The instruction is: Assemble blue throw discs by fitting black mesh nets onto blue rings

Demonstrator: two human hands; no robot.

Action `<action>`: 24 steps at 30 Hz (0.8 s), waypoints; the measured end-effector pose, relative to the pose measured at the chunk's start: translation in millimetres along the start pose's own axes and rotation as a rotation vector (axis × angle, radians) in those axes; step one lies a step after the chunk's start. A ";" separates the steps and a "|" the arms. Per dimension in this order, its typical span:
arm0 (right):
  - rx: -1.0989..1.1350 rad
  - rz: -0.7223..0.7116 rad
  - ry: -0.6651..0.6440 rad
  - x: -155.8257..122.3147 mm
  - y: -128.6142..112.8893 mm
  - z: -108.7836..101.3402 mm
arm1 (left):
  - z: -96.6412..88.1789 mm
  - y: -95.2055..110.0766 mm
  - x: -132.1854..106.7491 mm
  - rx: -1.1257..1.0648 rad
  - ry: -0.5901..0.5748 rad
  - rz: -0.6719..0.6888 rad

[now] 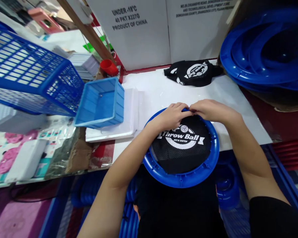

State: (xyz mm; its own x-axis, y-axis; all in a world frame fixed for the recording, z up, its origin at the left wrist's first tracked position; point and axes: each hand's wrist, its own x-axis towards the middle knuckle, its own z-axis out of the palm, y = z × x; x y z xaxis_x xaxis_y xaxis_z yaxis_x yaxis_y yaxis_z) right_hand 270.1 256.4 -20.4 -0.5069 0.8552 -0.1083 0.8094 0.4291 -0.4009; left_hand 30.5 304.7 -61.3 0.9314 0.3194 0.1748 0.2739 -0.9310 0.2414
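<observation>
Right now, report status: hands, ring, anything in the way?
Left hand, right hand: both at far edge of blue ring. Black net inside, white logo showing. In the way: left hand covers some logo.

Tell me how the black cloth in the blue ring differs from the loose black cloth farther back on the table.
The framed cloth is spread out inside the blue ring; the loose cloth lies crumpled, with no ring around it. The left hand and right hand are at the framed cloth's far edge; neither touches the loose cloth. Both cloths are black with white "Throw Ball" lettering.
</observation>
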 end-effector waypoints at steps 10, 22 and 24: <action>-0.267 -0.012 0.027 -8.3 -21.3 -1.1 | -8.6 5.1 1.6 0.195 -0.047 0.037; -0.483 -0.053 0.016 -6.9 -28.5 2.8 | -11.8 8.6 1.5 0.217 -0.100 0.028; -0.341 -0.012 -0.022 -5.0 -18.0 1.5 | -10.8 4.4 -0.5 0.121 -0.092 0.035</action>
State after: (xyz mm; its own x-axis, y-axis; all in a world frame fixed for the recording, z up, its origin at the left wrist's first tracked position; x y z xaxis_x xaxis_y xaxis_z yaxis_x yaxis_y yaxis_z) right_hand 257.6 243.9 -14.0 -0.5203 0.8445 -0.1266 0.8540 0.5149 -0.0753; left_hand 28.6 302.3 -50.0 0.9575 0.2735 0.0915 0.2622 -0.9577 0.1189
